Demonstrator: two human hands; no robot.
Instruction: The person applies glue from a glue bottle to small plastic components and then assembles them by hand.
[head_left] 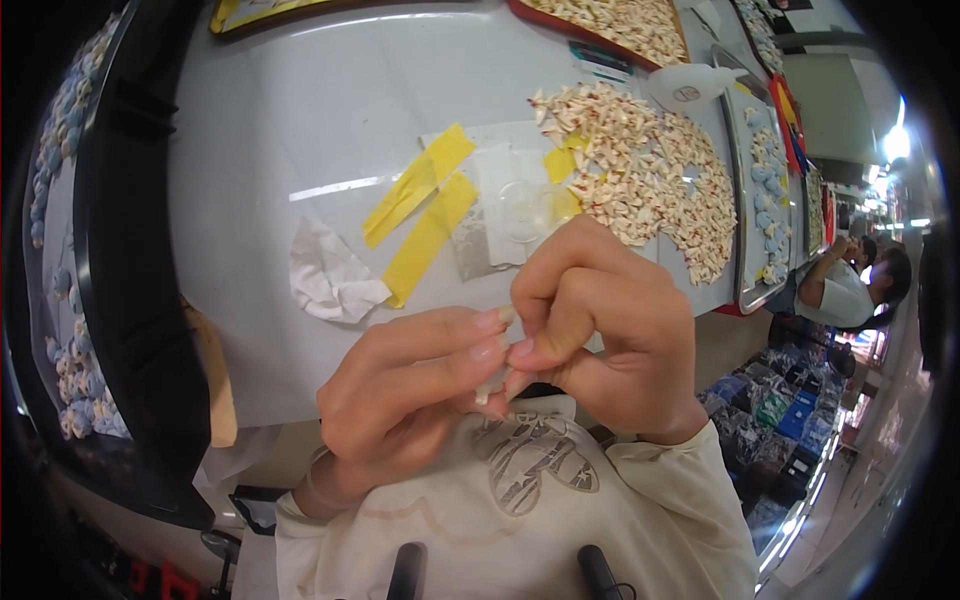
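My left hand (405, 385) and my right hand (620, 325) meet in front of my chest, above the near edge of the table. Between the left thumb and fingers sits a small pale piece (489, 387), mostly covered, its kind hard to make out. The right thumb and forefinger are pinched together against the left fingertips at the same piece. Beyond the right hand spreads a pile of small, pointed cream pieces (640, 170) with red marks. A round clear dish (527, 212) lies just past the hands, beside the pile.
Yellow tape strips (430, 240) and crumpled white tissue (330, 275) lie on the grey-white table (290, 130). A white squeeze bottle (688, 88) rests by the pile. Trays of blue-and-cream pieces stand left, in a black tray (130, 260), and right (765, 190). Another person (840, 290) sits farther right.
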